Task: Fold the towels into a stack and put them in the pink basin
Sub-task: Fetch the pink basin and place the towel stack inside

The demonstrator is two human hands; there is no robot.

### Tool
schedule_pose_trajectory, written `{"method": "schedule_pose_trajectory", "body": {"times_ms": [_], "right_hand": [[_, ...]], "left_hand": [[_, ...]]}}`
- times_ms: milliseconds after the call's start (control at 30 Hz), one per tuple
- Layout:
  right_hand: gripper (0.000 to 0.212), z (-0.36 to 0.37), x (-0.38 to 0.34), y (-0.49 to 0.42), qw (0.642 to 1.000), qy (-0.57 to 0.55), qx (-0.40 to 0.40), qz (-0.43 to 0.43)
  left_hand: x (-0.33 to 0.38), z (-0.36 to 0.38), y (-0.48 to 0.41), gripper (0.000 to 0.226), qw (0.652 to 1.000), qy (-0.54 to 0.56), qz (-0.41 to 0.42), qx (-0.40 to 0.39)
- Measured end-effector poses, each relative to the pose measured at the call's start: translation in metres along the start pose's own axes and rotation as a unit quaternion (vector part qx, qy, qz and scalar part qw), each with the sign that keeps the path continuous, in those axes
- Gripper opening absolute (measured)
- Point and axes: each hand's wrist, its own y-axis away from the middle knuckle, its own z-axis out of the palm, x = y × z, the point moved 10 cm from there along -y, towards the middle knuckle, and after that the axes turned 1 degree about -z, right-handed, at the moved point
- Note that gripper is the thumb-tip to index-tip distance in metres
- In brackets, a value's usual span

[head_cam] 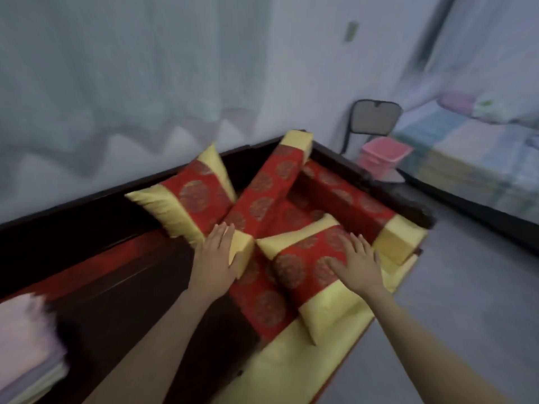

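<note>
Towels (26, 345) stacked near left, well apart from both hands | left hand (217, 255) flat on long cushion (262, 193), holding nothing | right hand (357, 262) flat on pillow (303, 266) | pink basin (382, 156) far right.

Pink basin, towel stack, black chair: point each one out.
pink basin (379, 167), head view, on its front wall.
towel stack (24, 333), head view, on the top pink towel.
black chair (374, 116), head view, on its backrest.
</note>
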Motion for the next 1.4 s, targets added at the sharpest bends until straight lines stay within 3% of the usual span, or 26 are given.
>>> {"method": "schedule_pose_trajectory", "body": {"times_ms": [233,467,633,800,1133,1400], "right_hand": [[0.071,-0.080,0.272,-0.014,0.994,-0.004,0.047,0.100],[0.070,-0.123,0.424,-0.081,0.985,-0.032,0.085,0.148],[0.066,-0.137,0.491,-0.154,0.968,-0.174,0.108,0.147],[0.068,-0.161,0.583,-0.264,0.969,-0.181,0.092,0.138],[0.065,-0.219,0.761,-0.486,0.977,-0.161,0.076,0.114],[0.066,-0.218,0.863,-0.686,0.984,-0.166,0.015,0.065]], "left_hand": [[0.250,0.107,-0.089,0.065,0.996,0.048,0.067,-0.044],[0.398,0.162,-0.187,0.063,0.991,0.058,0.111,-0.051],[0.462,0.207,-0.269,0.063,0.973,0.209,0.051,-0.080],[0.542,0.266,-0.385,0.060,0.962,0.263,0.016,-0.068],[0.704,0.362,-0.587,0.057,0.963,0.259,0.019,-0.079],[0.759,0.453,-0.727,0.046,0.952,0.288,-0.086,-0.053]]}}
